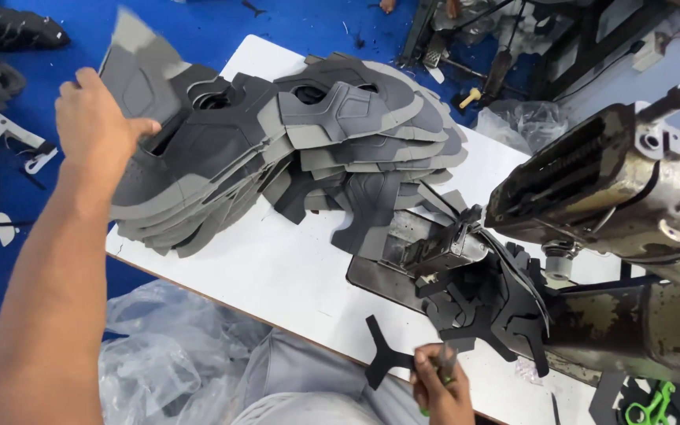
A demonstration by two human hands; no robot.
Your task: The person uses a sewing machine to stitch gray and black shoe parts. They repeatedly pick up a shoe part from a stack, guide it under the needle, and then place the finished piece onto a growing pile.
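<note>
Both hands are at work over a white worktop [277, 275]. At about ten o'clock the left hand [96, 130] is closed on the edge of a grey shoe-upper piece [139, 63], lifting it off the top of the left stack of cut uppers [198, 173]. Just beside that stack, toward twelve o'clock, a second stack of grey uppers [364, 126] fans out across the worktop, the two overlapping in the middle.

At six o'clock the right hand [442, 386] is curled shut around a small tool with a green handle [444, 366], possibly snips, though blur hides the tip. A black Y-shaped cut piece [383, 354] lies at the worktop's near edge, touching the fingers. More black pieces [489, 311] are heaped at four o'clock against the base of a worn industrial sewing machine [615, 189]. Crumpled clear plastic [167, 346] lies below the worktop at seven o'clock, over a blue floor [214, 27].
</note>
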